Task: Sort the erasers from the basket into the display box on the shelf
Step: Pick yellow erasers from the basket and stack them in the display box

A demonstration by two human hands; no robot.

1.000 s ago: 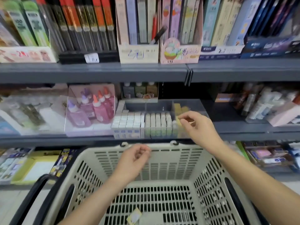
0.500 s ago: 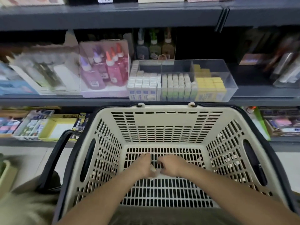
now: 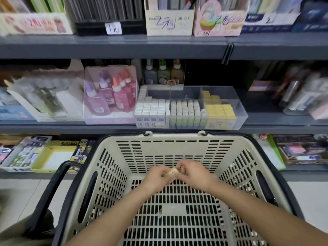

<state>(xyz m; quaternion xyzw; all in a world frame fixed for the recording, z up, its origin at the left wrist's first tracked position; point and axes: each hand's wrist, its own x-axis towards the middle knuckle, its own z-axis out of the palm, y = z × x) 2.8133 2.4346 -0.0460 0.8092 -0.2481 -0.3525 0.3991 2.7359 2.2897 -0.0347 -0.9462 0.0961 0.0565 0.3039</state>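
Observation:
A beige slotted basket [image 3: 179, 148] fills the lower half of the view. Inside it, above its floor, my left hand [image 3: 157, 176] and my right hand [image 3: 194, 174] meet with their fingertips pinched on one small yellow eraser [image 3: 172, 172]. No other eraser shows on the basket floor. On the middle shelf stands the clear display box [image 3: 237, 110] with three compartments: white erasers on the left, pale green ones in the middle, yellow ones [image 3: 220, 110] on the right.
A clear box of pink and purple glue bottles [image 3: 110, 96] stands left of the display box. Grey shelf edge [image 3: 71, 128] runs just above the basket rim. Pen boxes fill the top shelf. The black basket handle [image 3: 56, 176] hangs at the left.
One second ago my right hand was at the yellow compartment of the display box. Both hands then dropped to the basket floor and have now risen slightly, holding a yellow eraser between them.

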